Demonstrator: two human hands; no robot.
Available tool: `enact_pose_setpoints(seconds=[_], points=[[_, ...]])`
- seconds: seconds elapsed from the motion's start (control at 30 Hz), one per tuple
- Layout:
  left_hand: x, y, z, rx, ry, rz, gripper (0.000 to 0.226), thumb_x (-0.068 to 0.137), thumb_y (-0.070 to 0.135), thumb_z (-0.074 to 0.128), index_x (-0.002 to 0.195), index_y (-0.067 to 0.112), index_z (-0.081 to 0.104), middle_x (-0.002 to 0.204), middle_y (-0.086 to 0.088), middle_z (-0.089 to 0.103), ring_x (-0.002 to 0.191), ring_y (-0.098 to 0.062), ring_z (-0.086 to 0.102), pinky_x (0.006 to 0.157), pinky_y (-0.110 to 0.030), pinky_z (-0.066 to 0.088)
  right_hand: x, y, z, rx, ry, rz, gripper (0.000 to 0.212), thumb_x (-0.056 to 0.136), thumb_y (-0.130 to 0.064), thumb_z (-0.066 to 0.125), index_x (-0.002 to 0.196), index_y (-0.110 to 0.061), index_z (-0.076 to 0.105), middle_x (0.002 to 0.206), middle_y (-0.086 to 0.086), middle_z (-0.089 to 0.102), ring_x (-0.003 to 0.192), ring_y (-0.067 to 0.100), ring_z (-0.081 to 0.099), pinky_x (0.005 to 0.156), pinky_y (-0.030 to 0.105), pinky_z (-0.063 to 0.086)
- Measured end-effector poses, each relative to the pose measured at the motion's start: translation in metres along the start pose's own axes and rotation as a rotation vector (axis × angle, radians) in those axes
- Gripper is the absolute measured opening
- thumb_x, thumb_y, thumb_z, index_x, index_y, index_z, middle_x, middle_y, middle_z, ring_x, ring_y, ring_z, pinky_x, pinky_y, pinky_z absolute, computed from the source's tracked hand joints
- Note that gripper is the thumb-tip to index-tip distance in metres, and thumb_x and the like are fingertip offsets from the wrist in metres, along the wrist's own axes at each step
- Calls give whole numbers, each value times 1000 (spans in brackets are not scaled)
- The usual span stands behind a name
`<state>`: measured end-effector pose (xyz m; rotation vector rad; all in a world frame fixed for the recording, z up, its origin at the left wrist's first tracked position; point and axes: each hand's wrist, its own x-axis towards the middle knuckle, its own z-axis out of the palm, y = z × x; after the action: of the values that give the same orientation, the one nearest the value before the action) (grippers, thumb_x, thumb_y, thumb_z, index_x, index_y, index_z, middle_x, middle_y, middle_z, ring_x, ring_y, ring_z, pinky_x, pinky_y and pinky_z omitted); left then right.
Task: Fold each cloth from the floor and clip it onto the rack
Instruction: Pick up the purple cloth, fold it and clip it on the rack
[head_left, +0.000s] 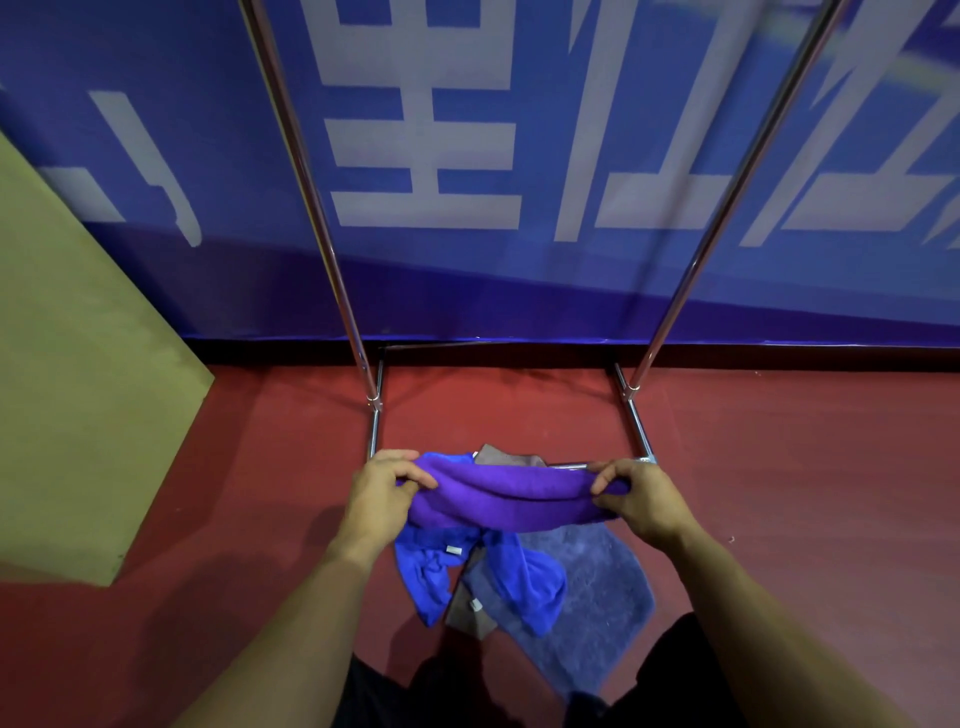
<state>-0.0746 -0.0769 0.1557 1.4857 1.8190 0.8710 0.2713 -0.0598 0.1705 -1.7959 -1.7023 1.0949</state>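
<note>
A purple cloth (511, 498) is stretched between my two hands above the floor, bunched into a thick roll. My left hand (382, 496) pinches its left end and my right hand (641, 501) pinches its right end. Below it on the red floor lie a bright blue cloth (530, 577), a grey-blue cloth (597, 592) and a brownish-grey cloth (467, 613). The chrome rack (639, 431) stands just beyond my hands, its two uprights rising out of the top of the view. No clips are visible.
A blue banner (467, 260) with large white characters covers the wall behind the rack. A tan board (78, 364) leans at the left. Red floor (805, 467) stretches to the right and left. My dark-clad legs (675, 675) show at the bottom.
</note>
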Motion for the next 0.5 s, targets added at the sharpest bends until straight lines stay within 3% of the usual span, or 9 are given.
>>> enact_pose_setpoints(seconds=[0.13,0.2,0.27,0.33,0.4,0.5], points=[[-1,-4,-1,120,-16,27,59,81,-21,48,70,28,79,113,0,61,102,-11,59,92,-1,34,-2,-4,-2,-48,7,-1,32,81,14,64,67,-14,69,107,-2,73,89,-4,65,73,-1,42],[0,-6,1,145,-31,18,57,80,-22,43,75,19,82,112,-2,61,100,-15,60,92,-6,38,-1,-2,-3,-57,1,-20,32,85,15,59,70,-10,74,95,-5,73,71,-16,61,65,1,41],[0,-5,3,172,-42,5,53,84,-21,43,82,15,82,109,-2,61,98,-17,62,90,-4,38,0,3,-2,-71,-17,-29,36,89,13,57,76,-13,78,84,-4,73,62,-11,59,60,6,42],[0,-3,3,195,-39,5,45,88,-16,48,92,12,82,105,0,61,96,-16,61,84,5,32,0,2,0,-82,-25,-56,36,92,8,58,84,-18,81,88,-6,72,72,-13,62,68,5,44],[-1,0,2,163,-26,-7,36,92,-9,54,96,15,81,99,4,61,94,-14,62,81,4,31,0,-1,0,-83,-21,-83,30,92,3,62,91,-21,81,94,-6,74,83,-8,66,76,5,45],[-4,7,0,95,-10,-10,22,88,6,70,95,25,80,93,13,62,95,-11,60,85,-7,36,1,-1,0,-86,22,-65,23,81,-14,79,90,-34,79,95,-5,77,91,11,71,89,25,53]])
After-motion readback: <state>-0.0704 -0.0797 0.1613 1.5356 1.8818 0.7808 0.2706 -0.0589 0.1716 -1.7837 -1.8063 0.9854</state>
